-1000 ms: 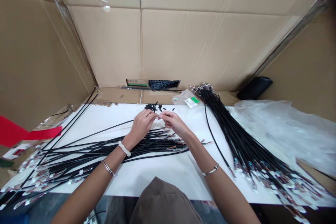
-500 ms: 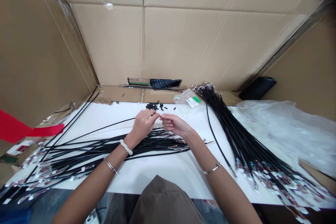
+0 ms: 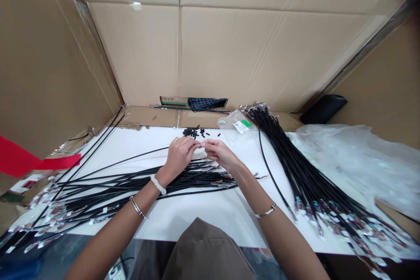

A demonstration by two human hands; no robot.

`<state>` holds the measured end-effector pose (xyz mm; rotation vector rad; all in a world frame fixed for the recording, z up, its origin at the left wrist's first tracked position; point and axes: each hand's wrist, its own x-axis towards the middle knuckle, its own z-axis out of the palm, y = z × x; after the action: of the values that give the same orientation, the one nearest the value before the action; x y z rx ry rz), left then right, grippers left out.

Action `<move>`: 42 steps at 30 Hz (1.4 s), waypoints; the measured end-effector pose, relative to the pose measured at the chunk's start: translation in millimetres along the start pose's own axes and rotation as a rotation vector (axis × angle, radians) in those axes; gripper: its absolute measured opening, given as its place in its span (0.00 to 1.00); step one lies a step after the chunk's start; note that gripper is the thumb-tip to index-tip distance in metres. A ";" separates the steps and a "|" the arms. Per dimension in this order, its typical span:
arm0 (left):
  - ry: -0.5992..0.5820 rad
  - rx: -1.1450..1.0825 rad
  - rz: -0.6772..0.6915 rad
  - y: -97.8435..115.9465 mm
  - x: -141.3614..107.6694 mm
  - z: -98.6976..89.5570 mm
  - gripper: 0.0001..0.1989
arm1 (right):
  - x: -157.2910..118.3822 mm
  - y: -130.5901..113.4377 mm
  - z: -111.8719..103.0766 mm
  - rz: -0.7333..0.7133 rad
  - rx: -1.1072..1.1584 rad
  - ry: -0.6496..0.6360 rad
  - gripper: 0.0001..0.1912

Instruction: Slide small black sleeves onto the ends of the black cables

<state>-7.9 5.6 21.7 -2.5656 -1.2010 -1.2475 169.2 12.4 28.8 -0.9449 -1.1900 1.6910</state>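
Observation:
My left hand (image 3: 179,155) is closed around the end part of a thin black cable (image 3: 131,158), which runs off to the left. My right hand (image 3: 221,155) pinches at the cable's end, its fingertips meeting those of my left hand. What exactly sits between the right fingertips is hidden. Just beyond the hands lies a small pile of short black pieces (image 3: 190,133), with a few strays to its right. Beneath and in front of my hands, a loose bundle of black cables (image 3: 151,182) with bare coloured wire ends stretches across the white tabletop (image 3: 197,208).
A thick bundle of black cables (image 3: 288,162) fans out on the right, beside crumpled clear plastic sheeting (image 3: 357,157). A clear bag with a label (image 3: 240,127) lies at the back. Cardboard walls (image 3: 229,52) enclose the table; a black roll (image 3: 323,109) rests at the back right.
The fingertips of both hands have come together, covering the small dark bit that showed between them. Both arms stay nearly in place.

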 end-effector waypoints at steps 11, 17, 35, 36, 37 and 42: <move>0.005 0.065 0.036 -2.5 -2.0 1.4 0.11 | 1.3 3.5 1.9 0.009 0.016 0.027 0.17; 0.000 0.058 0.012 -3.3 -3.0 1.9 0.11 | 1.6 1.8 0.7 0.043 0.012 0.041 0.15; 0.043 -0.141 -0.198 -14.9 -5.4 12.7 0.06 | 3.7 6.1 2.0 -0.065 -0.148 0.023 0.15; 0.042 -0.150 -0.205 -15.0 -5.3 12.7 0.06 | 4.2 7.2 1.1 -0.090 -0.185 0.030 0.15; 0.039 -0.156 -0.212 -15.2 -5.2 12.5 0.06 | 4.9 8.2 -0.1 -0.111 -0.220 0.034 0.15; 0.026 -0.205 -0.237 -15.6 -4.5 11.0 0.06 | 8.4 11.6 -6.2 -0.193 -0.351 0.060 0.16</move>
<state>-12.7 17.6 6.9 -2.5932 -1.4801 -1.5201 169.3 19.8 15.1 -1.0435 -1.5163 1.3164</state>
